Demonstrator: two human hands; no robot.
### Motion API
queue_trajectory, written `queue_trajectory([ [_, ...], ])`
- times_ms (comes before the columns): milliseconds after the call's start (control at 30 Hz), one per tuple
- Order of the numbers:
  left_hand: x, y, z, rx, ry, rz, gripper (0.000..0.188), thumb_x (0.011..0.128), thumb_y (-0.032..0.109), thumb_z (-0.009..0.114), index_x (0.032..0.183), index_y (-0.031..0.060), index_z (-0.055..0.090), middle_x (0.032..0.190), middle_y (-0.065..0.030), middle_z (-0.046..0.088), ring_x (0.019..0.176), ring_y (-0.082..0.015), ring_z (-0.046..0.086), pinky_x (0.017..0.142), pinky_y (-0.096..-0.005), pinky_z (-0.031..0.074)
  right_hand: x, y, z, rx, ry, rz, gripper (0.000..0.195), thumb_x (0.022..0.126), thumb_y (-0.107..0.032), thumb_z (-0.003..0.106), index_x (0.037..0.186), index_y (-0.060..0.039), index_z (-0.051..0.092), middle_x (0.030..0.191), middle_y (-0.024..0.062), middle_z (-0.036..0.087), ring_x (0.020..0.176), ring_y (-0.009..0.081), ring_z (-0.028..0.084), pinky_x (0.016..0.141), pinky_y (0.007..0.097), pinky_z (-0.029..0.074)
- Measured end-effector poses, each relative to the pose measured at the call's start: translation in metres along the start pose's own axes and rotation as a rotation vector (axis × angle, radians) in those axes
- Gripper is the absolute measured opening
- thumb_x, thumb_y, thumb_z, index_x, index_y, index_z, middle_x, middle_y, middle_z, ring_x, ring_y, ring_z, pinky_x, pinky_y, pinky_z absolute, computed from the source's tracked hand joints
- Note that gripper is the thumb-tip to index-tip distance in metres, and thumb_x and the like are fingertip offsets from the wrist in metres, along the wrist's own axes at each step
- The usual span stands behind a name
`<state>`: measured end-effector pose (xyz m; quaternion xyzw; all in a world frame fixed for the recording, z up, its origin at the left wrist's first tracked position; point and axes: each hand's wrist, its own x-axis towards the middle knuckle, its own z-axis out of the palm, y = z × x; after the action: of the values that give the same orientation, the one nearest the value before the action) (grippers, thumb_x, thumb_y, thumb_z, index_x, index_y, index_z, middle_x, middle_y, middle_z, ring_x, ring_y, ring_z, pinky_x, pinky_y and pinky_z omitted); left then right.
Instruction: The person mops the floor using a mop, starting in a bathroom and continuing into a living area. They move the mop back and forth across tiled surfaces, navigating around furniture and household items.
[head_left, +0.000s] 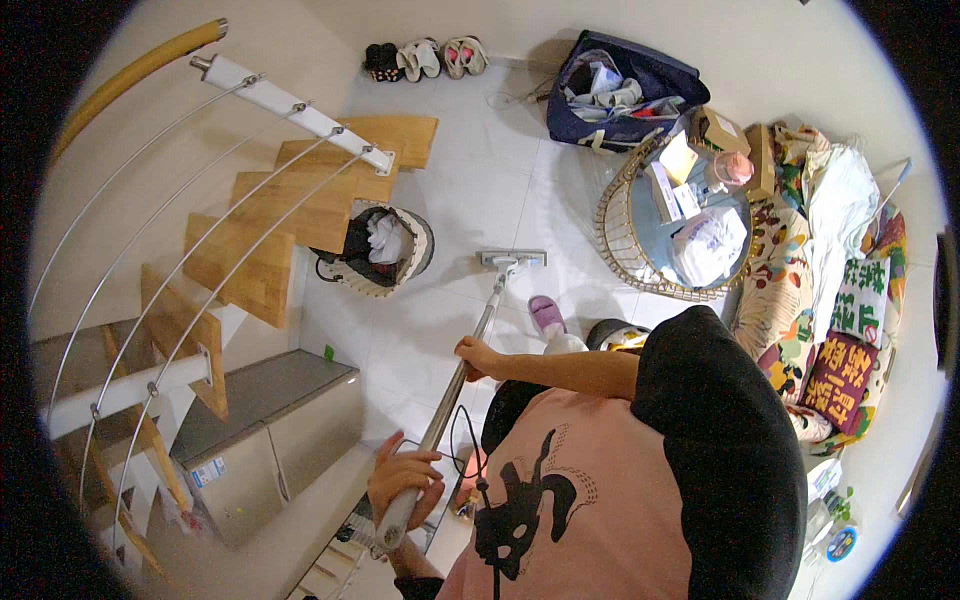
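Observation:
A flat mop with a metal pole (448, 401) slants across the view from lower left up to its flat head (514, 259), which rests on the tiled floor. My right hand (480, 358) is closed around the middle of the pole. Near the pole's upper end, my left hand (406, 478) wraps it with the fingers partly spread. Just right of the mop head, one foot wears a purple slipper (546, 312). A dark cable hangs in a loop in front of my pink top.
A fabric basket with clothes (412, 255) stands beside wooden stairs (292, 202) with cable railings. To the right are a round wire table (637, 262) bearing boxes and a plastic bag, a navy storage bag (562, 120) and a patterned sofa (772, 262). Shoes (420, 60) line the far wall; a low cabinet (240, 480) sits left.

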<state>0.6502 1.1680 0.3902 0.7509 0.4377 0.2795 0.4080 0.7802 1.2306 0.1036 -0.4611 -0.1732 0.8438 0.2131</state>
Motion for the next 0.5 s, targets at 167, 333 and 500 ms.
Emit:
queue_trajectory([
  [167, 0.039, 0.001, 0.047, -0.438, 0.402, 0.099, 0.023, 0.075, 0.008, 0.063, 0.059, 0.003, 0.047, 0.055, -0.0056, 0.048, 0.051, -0.0185, 0.047, 0.058, -0.0354, 0.044, 0.03, -0.016, -0.03, 0.131, 0.082, -0.051, 0.02, 0.077, -0.011, 0.053, 0.096, -0.0077, 0.047, 0.075, 0.005, 0.046, 0.06, 0.0174, 0.053, 0.053, 0.035, 0.052],
  [333, 0.048, -0.006, 0.069, -0.398, 0.427, 0.257, 0.022, 0.072, 0.006, 0.066, 0.06, 0.004, 0.048, 0.053, -0.0044, 0.049, 0.049, -0.0185, 0.048, 0.057, -0.0361, 0.045, 0.026, -0.051, -0.042, 0.042, 0.177, -0.08, 0.023, 0.075, -0.009, 0.053, 0.098, -0.008, 0.049, 0.077, 0.0042, 0.047, 0.057, 0.017, 0.051, 0.052, 0.0334, 0.051],
  [500, 0.046, -0.023, 0.085, -0.169, 0.381, 0.128, 0.021, 0.073, 0.009, 0.068, 0.066, 0.0083, 0.049, 0.063, -0.0044, 0.054, 0.073, -0.0241, 0.059, 0.083, -0.0445, 0.043, 0.078, -0.079, -0.06, -0.144, 0.076, -0.208, 0.023, 0.075, -0.01, 0.054, 0.098, -0.0081, 0.051, 0.071, 0.002, 0.046, 0.054, 0.0145, 0.049, 0.045, 0.0298, 0.045],
])
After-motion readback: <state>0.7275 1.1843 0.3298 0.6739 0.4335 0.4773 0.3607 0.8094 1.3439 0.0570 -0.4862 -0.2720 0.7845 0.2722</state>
